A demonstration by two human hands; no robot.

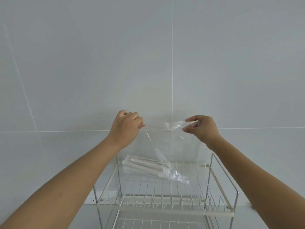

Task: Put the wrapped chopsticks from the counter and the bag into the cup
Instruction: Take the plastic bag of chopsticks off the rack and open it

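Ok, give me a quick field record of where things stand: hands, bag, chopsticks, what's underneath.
left hand: pinching the bag's top left edge, raised in front of the wall
right hand: pinching the bag's top right edge
bag: clear plastic, held up and stretched between both hands
wrapped chopsticks: bundle lying inside the bag at its bottom
dish rack: white wire rack below the bag
cup: not in view

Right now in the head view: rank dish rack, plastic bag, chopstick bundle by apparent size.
1. dish rack, widest, cut off at the frame bottom.
2. plastic bag, held up by both hands.
3. chopstick bundle, lying inside the bag's lower part.
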